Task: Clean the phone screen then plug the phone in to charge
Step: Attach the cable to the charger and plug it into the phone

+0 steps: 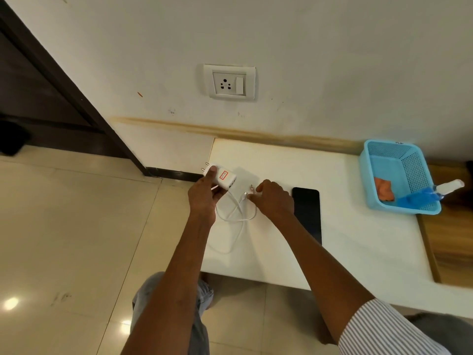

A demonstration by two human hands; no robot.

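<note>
Beside phone [307, 213]: blue basket [423, 210] w/ orange cloth [383, 190], spray bottle [449, 187].

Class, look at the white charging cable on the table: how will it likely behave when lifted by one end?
The cable lies in loose loops, so it is probably floppy and will trail. It looks thin, likely light. One stretch hangs off the table edge, so it may slide.

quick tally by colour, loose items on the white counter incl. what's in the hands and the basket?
White: 3 - charger adapter, cable, spray bottle
Black: 1 - phone
Blue: 2 - basket, blue item in it
Orange: 1 - cloth
Total: 7
</note>
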